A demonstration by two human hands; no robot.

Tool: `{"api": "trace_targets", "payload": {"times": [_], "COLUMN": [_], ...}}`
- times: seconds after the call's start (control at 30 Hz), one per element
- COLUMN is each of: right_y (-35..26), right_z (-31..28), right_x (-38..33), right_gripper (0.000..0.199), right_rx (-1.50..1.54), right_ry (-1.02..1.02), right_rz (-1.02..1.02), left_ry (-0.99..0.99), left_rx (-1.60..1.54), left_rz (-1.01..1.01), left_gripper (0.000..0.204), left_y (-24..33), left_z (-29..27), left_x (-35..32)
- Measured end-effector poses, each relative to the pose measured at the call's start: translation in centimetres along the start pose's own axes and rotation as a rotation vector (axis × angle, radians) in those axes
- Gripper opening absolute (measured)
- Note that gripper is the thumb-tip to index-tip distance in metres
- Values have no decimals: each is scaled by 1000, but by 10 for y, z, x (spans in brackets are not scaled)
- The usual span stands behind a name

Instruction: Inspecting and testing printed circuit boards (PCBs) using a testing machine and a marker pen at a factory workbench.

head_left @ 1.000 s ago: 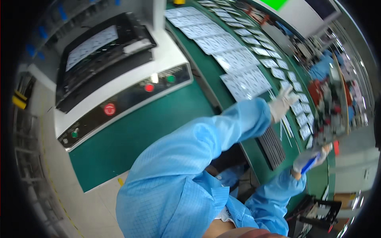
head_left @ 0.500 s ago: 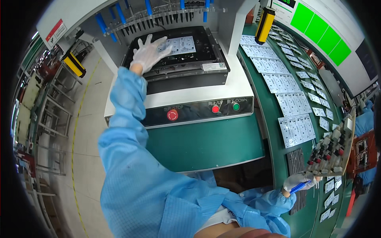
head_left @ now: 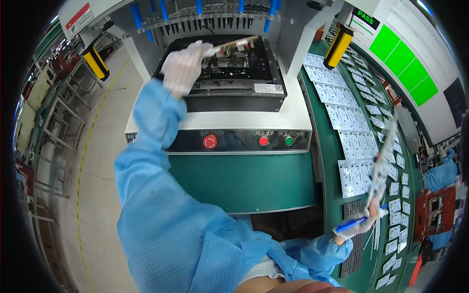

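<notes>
My left hand (head_left: 184,67), in a thin white glove, is closed on the edge of a circuit board panel (head_left: 238,45). The panel is tilted up over the black test fixture (head_left: 234,102), with components on its lower side. My gloved right hand (head_left: 359,225) is out to the right above the green bench. It grips the lower end of another circuit board panel (head_left: 382,163), which stands steeply and is smeared by motion. A blue pen (head_left: 349,224) lies across the same hand.
Blue rods and black pins hang from a clear plate (head_left: 215,22) above the fixture. A control panel (head_left: 234,141) with red and green buttons fronts the white machine. White board panels (head_left: 344,117) and small separate boards (head_left: 394,217) cover the right bench. Yellow-black posts (head_left: 338,47) flank the machine.
My left hand has gone from spread flat over the panel in the fixture to gripping and lifting it. The panel in my right hand has turned nearly edge-on, and that hand has shifted slightly left.
</notes>
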State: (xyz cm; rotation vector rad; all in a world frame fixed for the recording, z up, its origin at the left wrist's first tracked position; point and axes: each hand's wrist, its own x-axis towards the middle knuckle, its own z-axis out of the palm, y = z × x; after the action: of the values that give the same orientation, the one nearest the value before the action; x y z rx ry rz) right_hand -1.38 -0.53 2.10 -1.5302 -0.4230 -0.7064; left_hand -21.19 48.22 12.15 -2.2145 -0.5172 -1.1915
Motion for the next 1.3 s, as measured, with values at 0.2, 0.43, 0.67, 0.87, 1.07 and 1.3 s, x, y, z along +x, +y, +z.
{"api": "trace_targets", "payload": {"times": [0.2, 0.43, 0.67, 0.87, 1.07, 1.3], "right_y": [-63, -103, -86, -74, -111, -115], "right_z": [143, 377, 458, 483, 485, 487], "right_x": [27, 2, -2, 22, -44, -50], "right_gripper": [24, 17, 11, 24, 34, 35], "right_rx": [-19, -1, -9, -142, -109, -169], "right_ry": [-606, -707, -934, -832, -1151, -1143], "right_rz": [-647, -980, -1222, -978, -838, -883], "left_ry": [-188, -604, -686, -339, -304, -277], "left_rx": [-141, -462, -661, -267, -49, -46], "left_rz": [29, 163, -110, -767, -786, -811], "left_gripper": [35, 43, 36, 31, 42, 38], "left_y": [70, 150, 139, 44, 10, 11], "left_z": [-137, -123, -126, -102, -55, -58], "left_x": [-75, -202, -210, -217, -226, -210]}}
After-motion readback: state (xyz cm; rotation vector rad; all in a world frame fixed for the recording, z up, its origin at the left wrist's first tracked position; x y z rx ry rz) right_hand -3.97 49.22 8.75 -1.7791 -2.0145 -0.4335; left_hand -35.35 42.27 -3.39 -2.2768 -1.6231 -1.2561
